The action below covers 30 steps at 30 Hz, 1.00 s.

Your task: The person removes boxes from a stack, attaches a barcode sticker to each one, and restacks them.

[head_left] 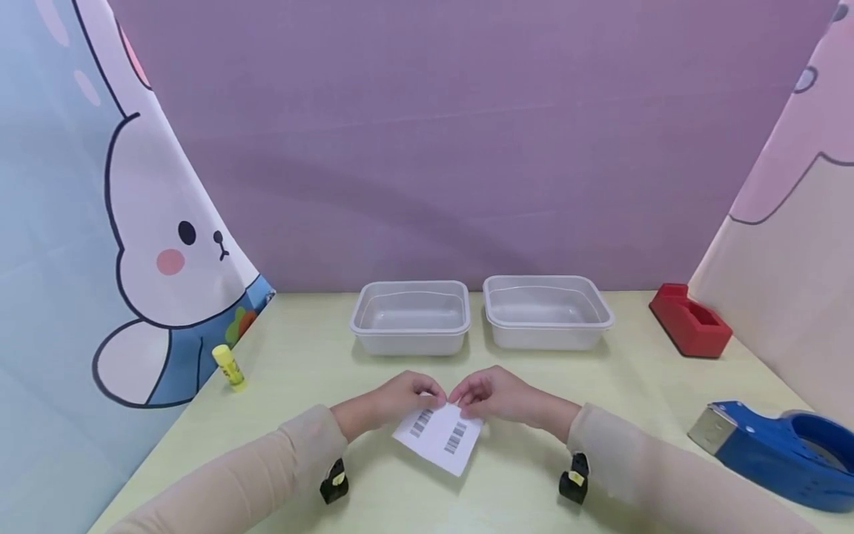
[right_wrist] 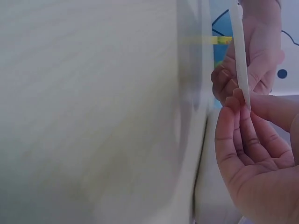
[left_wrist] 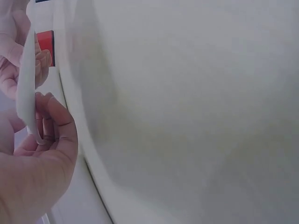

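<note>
Pinching the barcoded paper point(head_left: 435, 443) by its far edge over the worktop point(head_left: 300, 334), left hand point(head_left: 404, 396) and right hand point(head_left: 500, 394) each have a closed grip. Likely light, flexible and easily creased, it seems best held along its edges.

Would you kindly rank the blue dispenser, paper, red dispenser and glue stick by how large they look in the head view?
1. Blue dispenser
2. Paper and red dispenser: too alike to rank
3. Glue stick

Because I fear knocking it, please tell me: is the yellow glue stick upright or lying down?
Upright: the glue stick stands on one end, and the right wrist view shows it projecting straight out from the table.
</note>
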Motion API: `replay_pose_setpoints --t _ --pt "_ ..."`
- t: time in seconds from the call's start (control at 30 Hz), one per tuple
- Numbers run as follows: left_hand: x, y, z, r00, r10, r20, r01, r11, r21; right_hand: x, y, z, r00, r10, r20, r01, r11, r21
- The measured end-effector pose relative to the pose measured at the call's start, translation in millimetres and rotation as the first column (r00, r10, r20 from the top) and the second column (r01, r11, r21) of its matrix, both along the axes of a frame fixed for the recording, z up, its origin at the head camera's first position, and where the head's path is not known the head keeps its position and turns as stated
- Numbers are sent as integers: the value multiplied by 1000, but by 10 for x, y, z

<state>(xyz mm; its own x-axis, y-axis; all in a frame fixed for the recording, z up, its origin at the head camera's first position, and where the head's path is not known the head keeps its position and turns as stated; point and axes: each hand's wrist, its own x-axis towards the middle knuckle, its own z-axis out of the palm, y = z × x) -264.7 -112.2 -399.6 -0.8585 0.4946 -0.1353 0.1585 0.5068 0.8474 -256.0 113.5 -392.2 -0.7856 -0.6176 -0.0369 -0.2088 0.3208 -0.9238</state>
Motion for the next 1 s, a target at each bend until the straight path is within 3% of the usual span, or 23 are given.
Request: replay_pose_setpoints --t 0.23,0.6,0.8,1.0 --pt "-35 13 75 997 43 60 -45 998 37 4 3 117 994 -16 -110 18 1000 17" --pt "-38 44 223 985 161 60 -164 985 49 -18 22 197 981 -77 -177 82 996 20" --pt "-33 50 223 983 159 96 -166 983 75 -13 14 220 975 -63 -214 62 998 -9" --pt "-58 45 197 978 109 179 -138 977 160 2 11 239 964 -55 -260 55 998 -9"
